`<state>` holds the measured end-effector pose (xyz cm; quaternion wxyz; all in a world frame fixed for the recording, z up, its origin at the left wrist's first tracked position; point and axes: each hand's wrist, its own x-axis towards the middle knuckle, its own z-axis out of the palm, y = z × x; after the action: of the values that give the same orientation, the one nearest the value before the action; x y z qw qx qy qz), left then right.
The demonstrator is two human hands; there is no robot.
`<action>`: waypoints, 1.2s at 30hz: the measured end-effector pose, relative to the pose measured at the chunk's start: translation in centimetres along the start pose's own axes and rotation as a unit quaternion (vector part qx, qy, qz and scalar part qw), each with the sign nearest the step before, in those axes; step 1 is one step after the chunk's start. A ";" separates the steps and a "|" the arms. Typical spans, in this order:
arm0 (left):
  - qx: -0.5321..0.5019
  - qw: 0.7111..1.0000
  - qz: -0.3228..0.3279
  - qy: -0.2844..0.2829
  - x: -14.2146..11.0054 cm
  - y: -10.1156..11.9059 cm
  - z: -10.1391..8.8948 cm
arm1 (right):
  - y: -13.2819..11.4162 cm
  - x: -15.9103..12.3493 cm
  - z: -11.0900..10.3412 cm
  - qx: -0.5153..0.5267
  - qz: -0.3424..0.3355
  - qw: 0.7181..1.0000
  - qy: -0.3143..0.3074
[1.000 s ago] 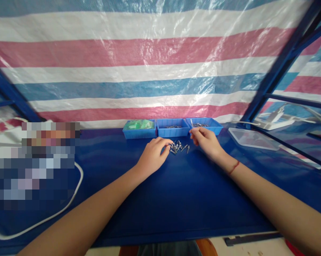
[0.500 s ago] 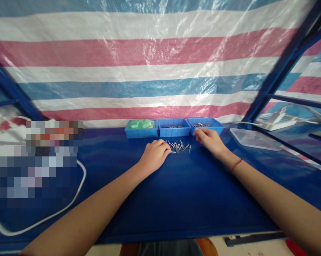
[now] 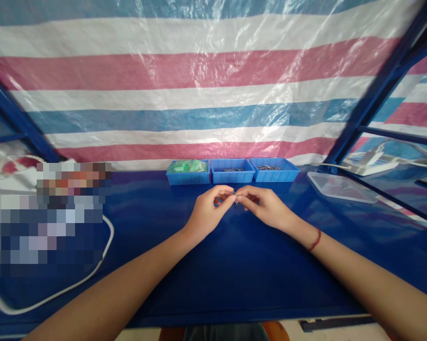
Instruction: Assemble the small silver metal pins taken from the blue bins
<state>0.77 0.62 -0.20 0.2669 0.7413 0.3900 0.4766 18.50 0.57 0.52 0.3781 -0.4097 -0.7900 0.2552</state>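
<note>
My left hand (image 3: 209,208) and my right hand (image 3: 266,204) meet above the middle of the blue table (image 3: 235,265), thumbs and fingertips pinched together. Between the fingertips shows a little of the small metal blind rivets (image 3: 235,193); how many each hand grips I cannot make out. The hands cover the spot where loose rivets lay. Just behind them stand three blue bins in a row: the left bin (image 3: 188,178) with green-and-clear plastic packs (image 3: 188,166), the middle bin (image 3: 232,178) and the right bin (image 3: 276,176) with small metal pieces.
On the right lies a clear plastic lid (image 3: 337,187), near a white power strip (image 3: 371,161). A white cable (image 3: 109,237) loops over the table's left side beside a blurred-out area. Blue frame posts (image 3: 373,94) and a striped plastic sheet (image 3: 199,71) enclose the table.
My right hand has come from the right bin left and nearer, to my left hand. The left fingers have risen from the table into a pinch. The loose rivet pile is now hidden from view.
</note>
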 end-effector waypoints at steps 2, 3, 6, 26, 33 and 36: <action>-0.011 1.000 -0.006 0.001 0.0 0.0 0.0 | 0.1 -0.1 0.1 0.024 0.007 1.000 -0.011; -0.012 1.000 -0.006 0.001 -0.1 0.0 -0.1 | 0.1 -0.1 0.1 0.033 0.008 0.999 -0.014; -0.014 1.000 -0.002 0.001 -0.1 0.1 -0.1 | -0.1 -0.1 0.2 0.046 0.005 0.999 -0.021; -0.020 0.999 -0.029 -0.009 0.0 0.0 -0.2 | -2.7 -0.6 -0.3 -0.012 -0.019 0.996 0.086; 0.032 0.999 0.001 -0.005 0.2 -0.2 0.1 | -0.1 0.9 -1.5 0.045 0.085 0.983 0.158; 0.099 0.991 0.071 -0.048 0.2 -0.2 0.2 | 2.5 1.8 -3.2 0.043 0.141 0.952 0.268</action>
<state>0.99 0.91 -0.36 0.1761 0.8116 0.3686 0.4176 21.49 3.72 1.33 0.5535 -0.5537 -0.5818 0.2203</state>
